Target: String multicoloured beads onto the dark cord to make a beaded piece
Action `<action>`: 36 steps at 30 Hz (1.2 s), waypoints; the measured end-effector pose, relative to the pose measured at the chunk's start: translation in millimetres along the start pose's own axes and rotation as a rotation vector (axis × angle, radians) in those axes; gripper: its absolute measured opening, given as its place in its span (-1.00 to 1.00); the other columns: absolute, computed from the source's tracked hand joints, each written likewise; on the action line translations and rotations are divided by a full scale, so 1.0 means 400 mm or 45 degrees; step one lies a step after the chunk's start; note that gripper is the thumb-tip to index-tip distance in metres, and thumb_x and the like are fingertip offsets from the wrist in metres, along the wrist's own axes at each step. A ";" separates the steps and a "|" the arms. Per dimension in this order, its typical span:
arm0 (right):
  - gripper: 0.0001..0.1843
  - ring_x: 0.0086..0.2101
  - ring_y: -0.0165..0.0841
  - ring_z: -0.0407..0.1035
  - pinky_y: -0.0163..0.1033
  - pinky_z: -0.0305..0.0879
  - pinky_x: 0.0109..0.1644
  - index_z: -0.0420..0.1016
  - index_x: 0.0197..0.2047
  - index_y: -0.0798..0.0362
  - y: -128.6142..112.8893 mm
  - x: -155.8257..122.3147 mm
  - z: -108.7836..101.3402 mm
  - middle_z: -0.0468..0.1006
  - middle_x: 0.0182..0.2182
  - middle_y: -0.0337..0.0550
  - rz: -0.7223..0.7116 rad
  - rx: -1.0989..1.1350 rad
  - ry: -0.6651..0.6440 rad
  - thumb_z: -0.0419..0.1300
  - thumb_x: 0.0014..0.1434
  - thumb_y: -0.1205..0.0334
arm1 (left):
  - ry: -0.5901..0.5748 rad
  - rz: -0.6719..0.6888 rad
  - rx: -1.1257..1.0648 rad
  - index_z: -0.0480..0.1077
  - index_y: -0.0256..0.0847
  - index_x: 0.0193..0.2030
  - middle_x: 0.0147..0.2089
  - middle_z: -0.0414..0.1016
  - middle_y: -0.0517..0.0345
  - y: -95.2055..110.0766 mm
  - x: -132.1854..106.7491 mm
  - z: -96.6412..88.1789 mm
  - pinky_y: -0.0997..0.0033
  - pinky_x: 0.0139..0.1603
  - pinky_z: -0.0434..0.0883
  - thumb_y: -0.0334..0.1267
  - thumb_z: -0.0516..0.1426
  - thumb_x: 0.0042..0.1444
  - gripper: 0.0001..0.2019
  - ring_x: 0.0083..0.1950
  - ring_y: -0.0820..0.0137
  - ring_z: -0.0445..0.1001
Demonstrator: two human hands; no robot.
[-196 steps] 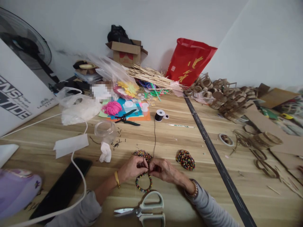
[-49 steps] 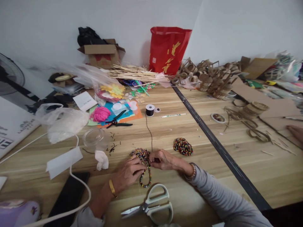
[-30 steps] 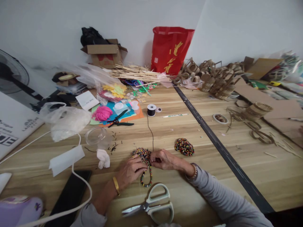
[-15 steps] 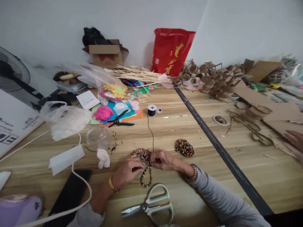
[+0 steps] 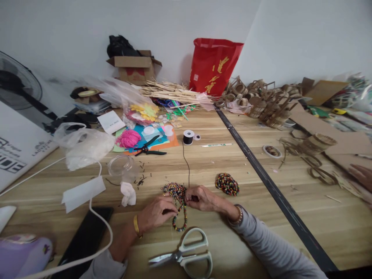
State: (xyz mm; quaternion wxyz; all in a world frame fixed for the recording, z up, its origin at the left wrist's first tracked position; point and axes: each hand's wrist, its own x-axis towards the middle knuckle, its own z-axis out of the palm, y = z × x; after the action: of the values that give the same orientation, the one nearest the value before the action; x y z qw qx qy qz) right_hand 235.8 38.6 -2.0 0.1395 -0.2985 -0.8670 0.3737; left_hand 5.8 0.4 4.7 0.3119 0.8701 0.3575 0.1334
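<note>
My left hand [image 5: 157, 212] and my right hand [image 5: 202, 198] meet over a loop of coloured beads [image 5: 180, 221] on the wooden table [image 5: 209, 166]. Both hands are closed in a pinch on the bead loop and its black cord [image 5: 186, 162]. The cord runs up the table to a black spool [image 5: 188, 136]. A pile of loose coloured beads [image 5: 173, 190] lies just above my hands. A second flat beaded piece [image 5: 227, 183] rests to the right of my right hand. Grey-handled scissors [image 5: 186, 255] lie near the table's front edge, below my hands.
A black phone [image 5: 83, 242] and a white cable [image 5: 99, 217] lie at front left. Black pliers [image 5: 149, 146], pink yarn [image 5: 128, 138], a clear jar [image 5: 122, 166] and a red bag [image 5: 215, 66] stand further back. Cardboard pieces [image 5: 316, 141] cover the right, where another person's hand [image 5: 362, 174] shows.
My hands have stayed on the bead loop with only small finger shifts. The view has drifted slightly. The other person's hand at the far right edge has come into sight.
</note>
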 end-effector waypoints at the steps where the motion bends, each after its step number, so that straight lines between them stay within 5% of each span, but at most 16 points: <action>1: -0.93 -0.49 -0.43 0.24 -0.35 0.12 -0.43 0.44 -0.36 0.08 -0.001 0.000 0.000 0.44 -0.48 -0.26 0.002 0.004 0.005 0.15 0.12 0.39 | -0.001 -0.001 0.009 0.58 -0.24 -0.33 -0.37 0.58 0.09 0.000 0.000 0.000 0.33 -0.13 0.37 -0.37 0.17 0.16 -0.86 -0.31 0.34 0.48; 36: -0.93 -0.48 -0.42 0.22 -0.33 0.14 -0.41 0.44 -0.36 0.10 0.003 0.000 0.014 0.43 -0.47 -0.24 -0.001 -0.038 0.037 0.14 0.15 0.37 | -0.012 0.008 0.071 0.56 -0.24 -0.33 -0.35 0.61 0.10 0.001 0.000 0.006 0.28 -0.05 0.35 -0.39 0.22 0.09 -0.94 -0.28 0.32 0.53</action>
State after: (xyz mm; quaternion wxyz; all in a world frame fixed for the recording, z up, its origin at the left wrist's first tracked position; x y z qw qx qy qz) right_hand 233.6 35.9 -6.7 0.1478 -0.3054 -0.8705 0.3564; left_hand 7.0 -0.9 3.2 0.2888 0.8801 0.3571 0.1204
